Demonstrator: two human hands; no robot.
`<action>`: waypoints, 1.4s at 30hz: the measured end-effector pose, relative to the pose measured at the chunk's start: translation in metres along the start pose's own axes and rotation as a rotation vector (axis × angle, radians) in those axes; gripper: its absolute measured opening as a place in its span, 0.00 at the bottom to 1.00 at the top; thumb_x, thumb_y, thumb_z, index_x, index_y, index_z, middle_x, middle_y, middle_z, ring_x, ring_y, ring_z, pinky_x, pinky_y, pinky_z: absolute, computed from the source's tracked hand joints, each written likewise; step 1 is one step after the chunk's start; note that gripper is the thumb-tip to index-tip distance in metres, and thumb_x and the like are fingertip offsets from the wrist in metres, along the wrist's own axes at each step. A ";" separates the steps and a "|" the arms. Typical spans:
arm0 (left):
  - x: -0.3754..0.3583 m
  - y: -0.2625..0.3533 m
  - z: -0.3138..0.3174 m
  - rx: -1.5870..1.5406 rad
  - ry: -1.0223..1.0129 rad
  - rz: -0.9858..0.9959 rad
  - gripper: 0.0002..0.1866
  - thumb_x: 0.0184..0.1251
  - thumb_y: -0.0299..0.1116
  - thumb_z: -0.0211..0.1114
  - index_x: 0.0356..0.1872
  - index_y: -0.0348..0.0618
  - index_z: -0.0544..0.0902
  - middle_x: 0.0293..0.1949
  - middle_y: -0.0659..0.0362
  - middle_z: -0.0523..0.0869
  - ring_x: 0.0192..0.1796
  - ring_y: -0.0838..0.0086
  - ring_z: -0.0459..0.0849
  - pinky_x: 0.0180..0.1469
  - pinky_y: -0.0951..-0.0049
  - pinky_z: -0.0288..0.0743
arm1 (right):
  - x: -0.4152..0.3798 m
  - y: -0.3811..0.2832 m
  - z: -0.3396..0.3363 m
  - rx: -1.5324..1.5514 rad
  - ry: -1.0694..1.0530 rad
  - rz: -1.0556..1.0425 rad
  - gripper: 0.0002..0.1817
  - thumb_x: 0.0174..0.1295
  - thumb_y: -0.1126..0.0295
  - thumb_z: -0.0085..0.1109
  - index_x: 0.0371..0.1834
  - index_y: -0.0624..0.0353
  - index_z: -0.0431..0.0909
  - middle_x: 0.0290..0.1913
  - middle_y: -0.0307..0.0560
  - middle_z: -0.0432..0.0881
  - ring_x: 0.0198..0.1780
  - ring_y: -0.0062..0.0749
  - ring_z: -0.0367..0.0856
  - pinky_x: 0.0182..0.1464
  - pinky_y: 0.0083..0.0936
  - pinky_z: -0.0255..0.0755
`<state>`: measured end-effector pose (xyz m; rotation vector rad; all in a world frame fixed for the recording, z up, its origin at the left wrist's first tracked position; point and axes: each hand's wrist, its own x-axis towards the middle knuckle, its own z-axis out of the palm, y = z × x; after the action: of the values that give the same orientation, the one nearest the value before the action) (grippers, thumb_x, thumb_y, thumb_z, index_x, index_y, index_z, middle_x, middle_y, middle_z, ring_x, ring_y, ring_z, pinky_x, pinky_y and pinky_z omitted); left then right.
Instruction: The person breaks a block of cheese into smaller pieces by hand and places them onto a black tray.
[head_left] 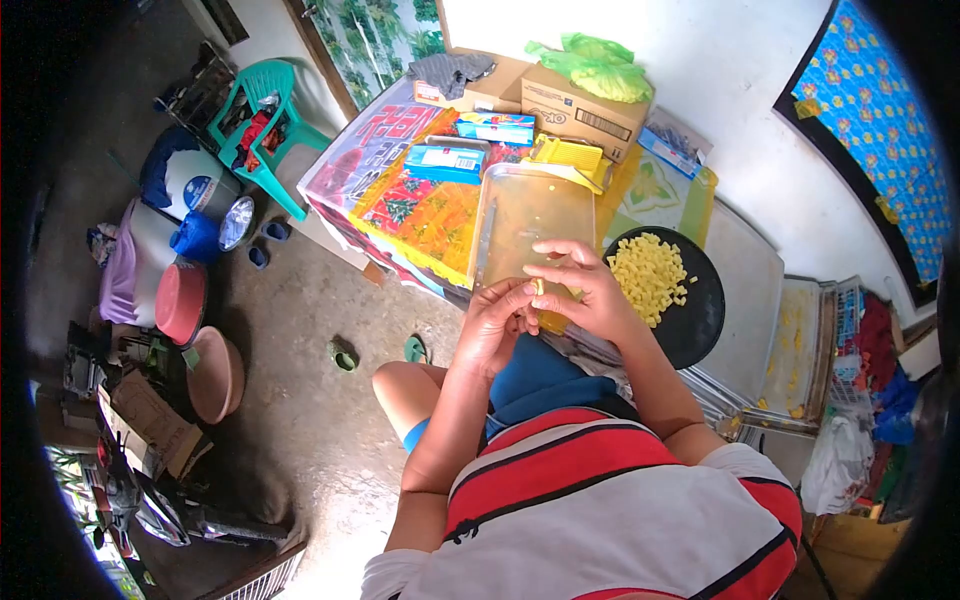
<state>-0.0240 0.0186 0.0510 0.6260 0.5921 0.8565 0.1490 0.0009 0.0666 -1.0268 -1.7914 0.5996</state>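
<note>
A small pale-yellow piece (539,287) sits at the fingertips of both hands, over the near end of a translucent plastic tray (540,215). My left hand (495,325) is closed, its thumb and fingers pinching the piece. From the other side, my right hand (590,293) meets it with thumb and index finger, the other fingers loosely curved above. What looks like a knife (487,235) lies along the tray's left side. Right of my right hand, a round black pan or tray (705,310) bears a heap of yellow cubes (645,275).
On the table's patterned cover (400,215) are blue packets (447,163), a yellow packet (570,155) and cardboard boxes (580,110) topped by a green plastic bag (595,70). A green chair (270,130), basins (215,375) and slippers (343,354) stand on the floor at left.
</note>
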 end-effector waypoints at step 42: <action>-0.002 -0.011 0.000 -0.197 -0.253 -0.075 0.13 0.67 0.37 0.63 0.45 0.40 0.80 0.34 0.62 0.82 0.33 0.77 0.80 0.35 0.73 0.76 | -0.009 -0.008 -0.006 -0.019 -0.003 -0.054 0.20 0.51 0.72 0.70 0.50 0.53 0.83 0.57 0.46 0.76 0.52 0.34 0.73 0.52 0.29 0.70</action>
<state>-0.0195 0.0118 0.0431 0.5196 0.2961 0.7401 0.1532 -0.0112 0.0702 -0.9880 -1.8249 0.5519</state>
